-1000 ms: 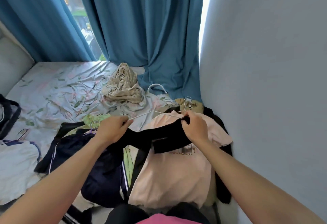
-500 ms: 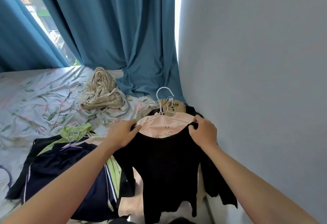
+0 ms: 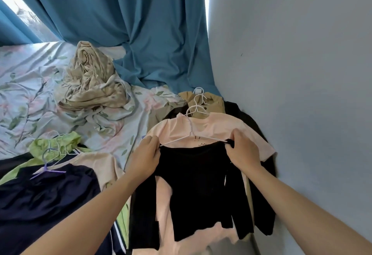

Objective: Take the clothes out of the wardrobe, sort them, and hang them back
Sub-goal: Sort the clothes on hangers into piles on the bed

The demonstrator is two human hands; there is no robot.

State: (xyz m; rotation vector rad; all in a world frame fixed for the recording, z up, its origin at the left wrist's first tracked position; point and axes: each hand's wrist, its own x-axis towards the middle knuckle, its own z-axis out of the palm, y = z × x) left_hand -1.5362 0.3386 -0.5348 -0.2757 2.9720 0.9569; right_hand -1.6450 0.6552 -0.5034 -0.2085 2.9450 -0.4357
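Observation:
A black long-sleeved top (image 3: 193, 182) hangs spread out from a white wire hanger (image 3: 191, 134). My left hand (image 3: 144, 159) grips its left shoulder at the hanger's end. My right hand (image 3: 242, 151) pinches its right shoulder at the other end. Beneath it lies a pale pink T-shirt (image 3: 213, 128) on another white hanger, stacked over a tan garment (image 3: 213, 101) and a black one by the wall. To the left, a dark navy garment (image 3: 46, 200) lies on a lilac hanger (image 3: 47, 169) above a lime-green garment (image 3: 54, 146).
A crumpled beige cloth (image 3: 90, 81) sits on the floral bed sheet (image 3: 26, 85). Teal curtains (image 3: 124, 23) hang behind the bed. A plain grey wall (image 3: 291, 73) stands close on the right.
The black top went from bunched between my hands to hanging open on the hanger. My view swung right and lower, over the pink T-shirt pile.

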